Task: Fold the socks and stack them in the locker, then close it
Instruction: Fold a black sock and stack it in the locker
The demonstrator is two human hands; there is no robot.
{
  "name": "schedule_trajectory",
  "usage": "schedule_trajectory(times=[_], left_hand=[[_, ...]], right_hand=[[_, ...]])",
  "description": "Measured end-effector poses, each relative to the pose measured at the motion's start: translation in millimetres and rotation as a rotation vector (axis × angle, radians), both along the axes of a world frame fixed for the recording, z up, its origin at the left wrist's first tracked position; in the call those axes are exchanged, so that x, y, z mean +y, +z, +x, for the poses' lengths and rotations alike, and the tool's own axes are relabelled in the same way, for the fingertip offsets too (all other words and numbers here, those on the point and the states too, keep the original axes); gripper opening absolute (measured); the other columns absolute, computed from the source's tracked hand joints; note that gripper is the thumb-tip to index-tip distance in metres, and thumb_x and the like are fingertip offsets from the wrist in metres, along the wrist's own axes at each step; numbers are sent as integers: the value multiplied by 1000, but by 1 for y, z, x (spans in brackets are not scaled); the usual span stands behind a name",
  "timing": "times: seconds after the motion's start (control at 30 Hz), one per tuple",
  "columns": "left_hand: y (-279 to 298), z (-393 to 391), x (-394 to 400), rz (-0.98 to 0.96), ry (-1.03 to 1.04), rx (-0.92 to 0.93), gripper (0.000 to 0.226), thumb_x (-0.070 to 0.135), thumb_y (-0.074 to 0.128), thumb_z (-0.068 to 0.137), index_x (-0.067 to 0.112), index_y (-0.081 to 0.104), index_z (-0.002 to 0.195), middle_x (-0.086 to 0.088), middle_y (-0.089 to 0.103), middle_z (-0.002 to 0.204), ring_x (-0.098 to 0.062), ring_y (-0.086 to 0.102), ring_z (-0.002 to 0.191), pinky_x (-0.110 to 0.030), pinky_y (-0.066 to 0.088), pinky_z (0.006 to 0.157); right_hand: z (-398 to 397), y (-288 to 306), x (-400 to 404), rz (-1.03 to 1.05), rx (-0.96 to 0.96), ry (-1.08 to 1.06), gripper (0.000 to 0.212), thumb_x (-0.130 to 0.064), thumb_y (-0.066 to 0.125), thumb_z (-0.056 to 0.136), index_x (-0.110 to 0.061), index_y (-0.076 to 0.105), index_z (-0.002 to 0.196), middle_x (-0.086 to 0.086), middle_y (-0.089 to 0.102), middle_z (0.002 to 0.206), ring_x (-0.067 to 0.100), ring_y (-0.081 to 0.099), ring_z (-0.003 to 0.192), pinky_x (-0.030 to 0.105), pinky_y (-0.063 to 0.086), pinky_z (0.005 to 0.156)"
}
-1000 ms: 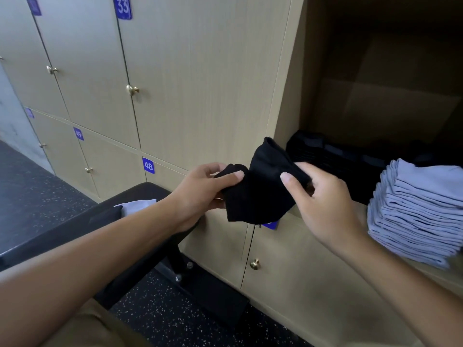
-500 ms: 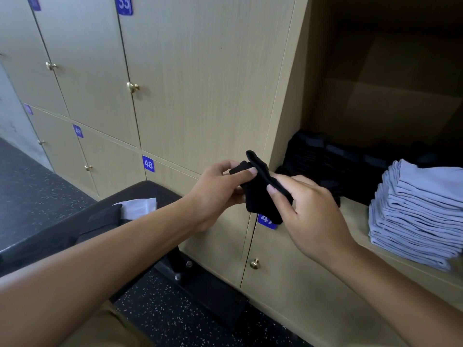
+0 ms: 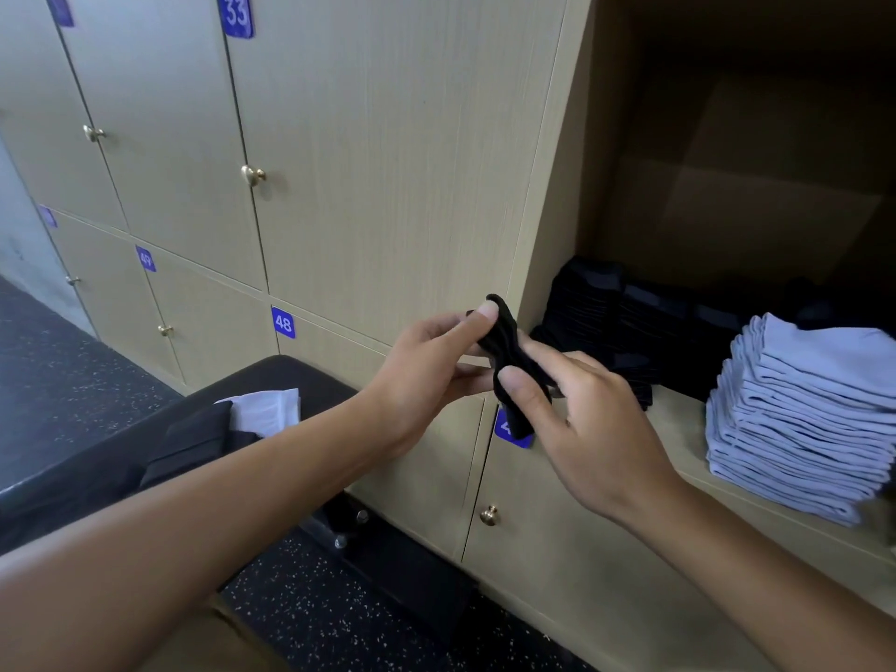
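Your left hand (image 3: pixel 426 366) and right hand (image 3: pixel 582 419) meet just right of the frame's centre, both clamped on one black sock (image 3: pixel 504 351). The left pinches its upper end between thumb and fingertips; the right thumb presses its lower part against the curled fingers. The sock is bunched into a narrow strip running from upper left to lower right between the two hands, its lower tip hanging in front of a blue number plate (image 3: pixel 514 436) on the door below.

Just right of the hands stands the open locker (image 3: pixel 727 138), filling the upper right of the frame. On its shelf (image 3: pixel 679 424), nearest your right hand, lies a row of folded black socks (image 3: pixel 620 322), reaching back into the dark interior. Further right, at the frame's edge, sits a tall stack of folded pale blue socks (image 3: pixel 800 419), near the shelf's front edge.

Left of the hands, closed wooden locker doors with brass knobs fill the upper left; plates reading 33 (image 3: pixel 236 14) and 48 (image 3: pixel 283 323) show there. Below your left forearm, in the lower left, is a dark padded table (image 3: pixel 97 458) with a pale sock (image 3: pixel 266 409) lying on it. Beneath is a dark speckled floor (image 3: pixel 315 608).
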State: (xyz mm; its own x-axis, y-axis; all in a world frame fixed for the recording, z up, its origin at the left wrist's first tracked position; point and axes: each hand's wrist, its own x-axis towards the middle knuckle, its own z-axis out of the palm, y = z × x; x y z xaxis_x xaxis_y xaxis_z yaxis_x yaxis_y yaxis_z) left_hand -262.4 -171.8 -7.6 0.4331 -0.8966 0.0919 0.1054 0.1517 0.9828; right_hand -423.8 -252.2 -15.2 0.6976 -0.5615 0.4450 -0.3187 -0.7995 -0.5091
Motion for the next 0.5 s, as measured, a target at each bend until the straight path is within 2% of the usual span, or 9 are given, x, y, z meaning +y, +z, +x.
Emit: schedule_trajectory(times=[0.07,0.13,0.23,0.33,0.43,0.5], left_hand=[[4,-5,1,-1,-24,-42,52,45,41,108,6,73,117,-14,75,110,-34,73,100,-24,57,86],[6,-12,0,-14,-36,-52,56,50,34,107,13,75,114,-6,78,104,-25,74,94,-24,57,84],[6,-21,-7,-12,-42,-48,65,59,29,102,14,71,122,-1,78,107,-19,73,90,-31,58,90],[4,-27,-16,-5,-93,-87,69,60,23,102,15,66,131,-1,75,119,-21,74,97,-38,57,97],[4,-33,-20,-9,-122,-139,67,60,22,101,19,65,132,2,74,122,-23,74,103,-39,57,97],[5,-36,-23,-22,-128,-193,63,57,22,102,21,65,132,4,74,122,-22,74,103,-37,58,94]], right_hand=[[-4,3,-1,35,-15,7,71,-79,34,89,-40,46,147,-21,58,108,-1,54,109,22,45,88],[-6,3,-4,83,-46,-22,64,-79,42,87,-44,49,140,-22,62,107,-2,56,104,23,46,86],[-8,3,-13,111,-117,-96,41,-62,57,91,-42,57,126,-17,68,103,0,60,87,27,50,78],[-12,3,-24,140,-182,-139,19,-35,61,97,-35,64,115,-20,70,100,-4,63,99,24,52,84],[-18,2,-36,147,-178,-184,26,-33,55,99,-29,66,122,-16,70,113,7,60,114,36,51,97],[-24,5,-43,166,-184,-205,26,-31,55,100,-27,67,124,-15,70,116,10,60,117,39,50,100]])
